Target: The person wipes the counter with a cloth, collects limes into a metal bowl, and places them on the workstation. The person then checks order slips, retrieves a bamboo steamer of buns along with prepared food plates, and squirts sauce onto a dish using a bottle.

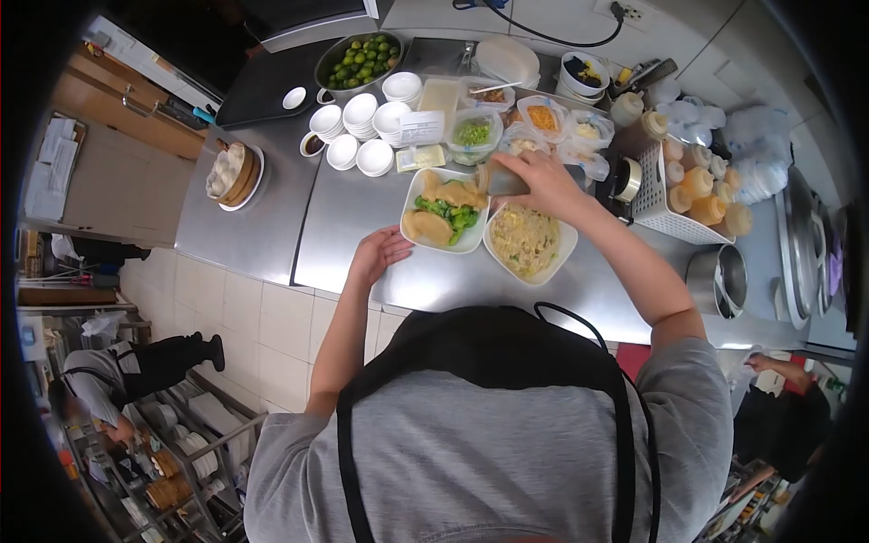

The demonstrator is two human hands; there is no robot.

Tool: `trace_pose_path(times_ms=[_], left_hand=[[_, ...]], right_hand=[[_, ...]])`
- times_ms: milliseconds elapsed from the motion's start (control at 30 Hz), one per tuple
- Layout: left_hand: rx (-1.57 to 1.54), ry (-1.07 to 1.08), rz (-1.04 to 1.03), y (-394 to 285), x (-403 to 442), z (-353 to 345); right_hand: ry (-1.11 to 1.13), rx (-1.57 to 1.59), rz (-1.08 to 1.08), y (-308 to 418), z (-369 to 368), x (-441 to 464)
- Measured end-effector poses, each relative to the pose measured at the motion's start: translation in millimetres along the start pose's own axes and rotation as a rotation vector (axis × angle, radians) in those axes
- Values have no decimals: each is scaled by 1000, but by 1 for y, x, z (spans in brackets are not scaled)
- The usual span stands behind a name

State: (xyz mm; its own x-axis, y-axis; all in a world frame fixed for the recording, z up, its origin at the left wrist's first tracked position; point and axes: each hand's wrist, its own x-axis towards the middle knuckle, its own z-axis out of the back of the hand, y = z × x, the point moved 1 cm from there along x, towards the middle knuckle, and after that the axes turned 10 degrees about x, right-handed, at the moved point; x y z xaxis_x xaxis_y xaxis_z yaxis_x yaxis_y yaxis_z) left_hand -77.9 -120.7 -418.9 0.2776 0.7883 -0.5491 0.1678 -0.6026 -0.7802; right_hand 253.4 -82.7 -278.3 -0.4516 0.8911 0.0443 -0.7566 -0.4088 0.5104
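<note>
My right hand [534, 185] is wrapped round a small clear container [505, 179], tipped sideways over the right edge of a square white bowl [410, 219]. Green vegetables [459, 217] and tan sauce [457, 193] fill that bowl. Beside its lower left side, my left hand [381, 254] rests with its fingers extended, holding nothing. A second white bowl, with fried rice [525, 242] in it, stands just to the right, below my right hand.
Stacked white dishes [360, 112], a pot of green limes [362, 63] and tubs of chopped greens [472, 134] line the back. A basket of bottles [665, 199] stands right, a bamboo steamer [237, 179] left. Two other people [95, 380] [787, 407] are beyond the counter.
</note>
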Motion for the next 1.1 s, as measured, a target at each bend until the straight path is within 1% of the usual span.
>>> trace_pose_path(times_ms=[67,100,167,200,267,300,433,500,600,633,767,833,867,933,967,1033,1067,1100], left_hand=[[6,-11,1,0,-1,0],[0,-4,-5,0,-1,0],[-7,5,-13,-1,-2,0],[-6,4,-12,-1,-2,0],[-5,5,-11,-1,-2,-1],[-5,5,-13,-1,-2,-1],[-3,-16,-13,-1,-3,-1],[-5,-13,-16,-2,-4,-2],[-10,-11,-17,-2,-4,-2],[-11,-14,-15,-1,-3,-2],[-1,-24,-5,-3,-5,-5],[26,-26,-5,-3,-3,-3],[30,-15,-6,-2,-2,-3],[8,-7,-2,-1,-2,-2],[15,4,-4,-2,-2,-4],[21,-26,19,-2,-2,-4],[26,-20,19,-2,-2,-4],[27,-19,18,-2,-2,-3]], right_hand=[[39,-184,62,3,-5,-8],[39,-186,63,5,-8,-11],[81,-323,121,8,-16,-16],[80,-325,121,7,-20,-16],[23,-350,285,10,-28,-15],[12,-315,302,13,-31,-12],[8,-318,231,21,-31,4],[-86,-346,204,16,-30,14],[-106,-351,161,6,-20,16],[-139,-306,179,3,-15,14],[-95,-252,96,-1,-6,0],[7,-75,-37,-4,0,-6],[1,-80,-45,-9,3,-9],[-69,587,-44,-21,9,-15],[-80,583,-49,-23,17,-16],[-276,824,-21,-25,36,-18],[-333,904,-62,-21,49,-18],[-427,849,-18,-30,54,-15]])
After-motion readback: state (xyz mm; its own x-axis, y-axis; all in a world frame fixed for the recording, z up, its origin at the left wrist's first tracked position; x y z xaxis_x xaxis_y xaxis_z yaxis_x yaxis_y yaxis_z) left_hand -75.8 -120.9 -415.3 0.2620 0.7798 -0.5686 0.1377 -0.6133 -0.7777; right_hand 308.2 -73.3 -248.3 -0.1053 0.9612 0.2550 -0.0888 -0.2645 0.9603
